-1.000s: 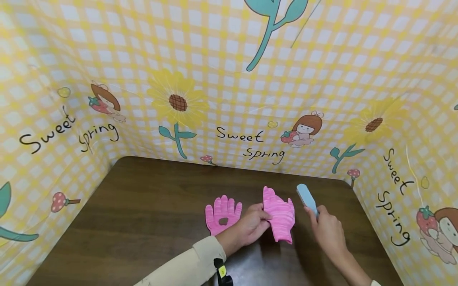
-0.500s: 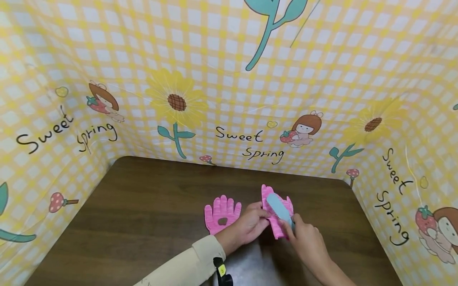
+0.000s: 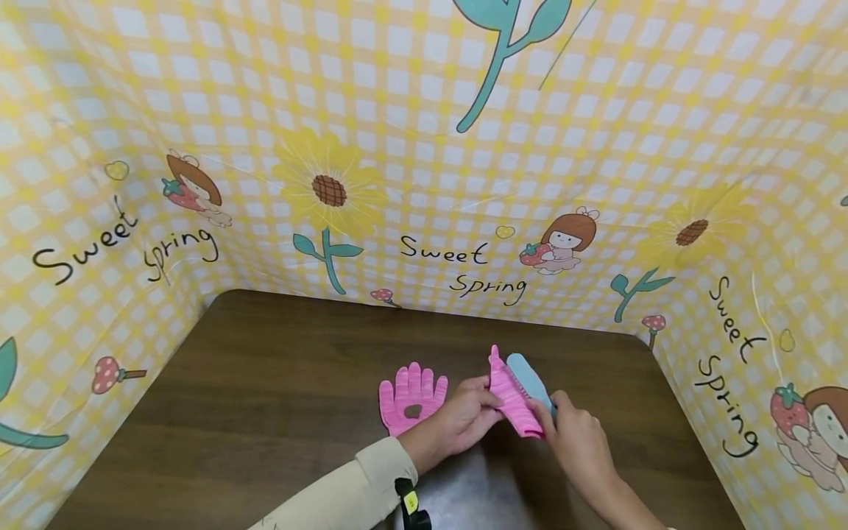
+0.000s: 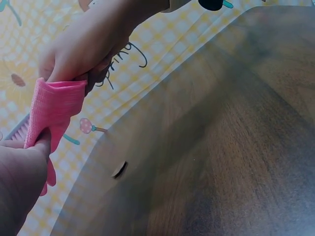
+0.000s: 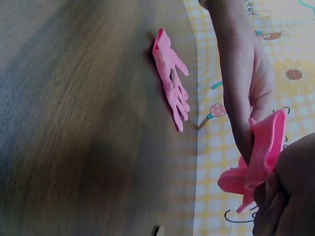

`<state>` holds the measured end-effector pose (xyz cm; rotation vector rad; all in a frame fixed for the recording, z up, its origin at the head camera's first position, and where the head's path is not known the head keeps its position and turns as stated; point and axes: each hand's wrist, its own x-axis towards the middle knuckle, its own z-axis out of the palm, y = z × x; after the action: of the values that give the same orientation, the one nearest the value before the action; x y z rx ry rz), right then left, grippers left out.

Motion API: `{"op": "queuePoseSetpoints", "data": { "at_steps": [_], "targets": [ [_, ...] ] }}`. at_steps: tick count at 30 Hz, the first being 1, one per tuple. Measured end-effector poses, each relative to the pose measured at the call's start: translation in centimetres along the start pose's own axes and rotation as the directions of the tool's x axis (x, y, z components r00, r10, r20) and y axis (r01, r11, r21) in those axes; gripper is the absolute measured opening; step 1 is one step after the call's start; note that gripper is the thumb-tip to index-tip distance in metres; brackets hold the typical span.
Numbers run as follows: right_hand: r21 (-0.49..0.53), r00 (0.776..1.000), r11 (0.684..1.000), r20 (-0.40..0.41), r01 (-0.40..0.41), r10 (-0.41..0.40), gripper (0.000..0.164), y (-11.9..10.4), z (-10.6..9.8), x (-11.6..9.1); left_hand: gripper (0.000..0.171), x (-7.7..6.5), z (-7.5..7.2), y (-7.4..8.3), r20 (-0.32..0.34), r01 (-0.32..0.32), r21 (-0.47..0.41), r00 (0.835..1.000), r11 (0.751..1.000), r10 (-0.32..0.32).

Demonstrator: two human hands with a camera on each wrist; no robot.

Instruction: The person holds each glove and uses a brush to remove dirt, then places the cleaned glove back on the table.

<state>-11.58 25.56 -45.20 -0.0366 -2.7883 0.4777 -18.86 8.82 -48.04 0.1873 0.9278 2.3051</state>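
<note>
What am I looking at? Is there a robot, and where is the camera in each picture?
There's no robot here, just a person's two bare hands! The wide view comes from a camera on the person's head, looking forward and down. The two tilted views come from little cameras worn on the wrists, one on each.

The left hand has a pink glove in its grip. The right hand holds a light blue brush, its bristles facing that glove.

A second pink glove lies on the brown table. It has a brown patch; I can't tell what that is. Behind everything hangs a yellow checked cloth.
</note>
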Motion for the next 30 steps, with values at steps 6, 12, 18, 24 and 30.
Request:
{"op": "queuePoseSetpoints", "data": {
  "at_steps": [6,12,18,24,30],
  "targets": [
    [0.007,0.999,0.999,0.018,-0.033,0.033,0.033,0.8,0.1,0.3,0.064,0.1,0.0,-0.2,-0.013,0.018,0.001,1.0,1.0,-0.018],
    [0.016,0.997,0.998,0.049,-0.063,0.062,0.036,1.2,0.2,0.6,0.065,0.4,-0.2,-0.5,0.017,0.009,0.009,1.0,1.0,-0.009],
    [0.014,0.998,0.998,0.033,-0.06,0.06,0.036,1.4,0.3,1.1,0.065,0.3,-0.2,-0.3,0.014,0.01,0.032,1.0,0.999,-0.01],
    [0.003,0.995,0.996,0.053,-0.09,0.09,0.038,1.5,0.4,1.3,0.065,0.3,-0.1,-0.3,-0.021,0.022,-0.006,1.0,1.0,-0.022],
    [0.005,0.994,0.995,0.042,-0.103,0.102,0.037,1.8,0.6,1.5,0.066,0.2,-0.1,-0.3,-0.019,0.016,-0.018,1.0,1.0,-0.017]
  ]
}}
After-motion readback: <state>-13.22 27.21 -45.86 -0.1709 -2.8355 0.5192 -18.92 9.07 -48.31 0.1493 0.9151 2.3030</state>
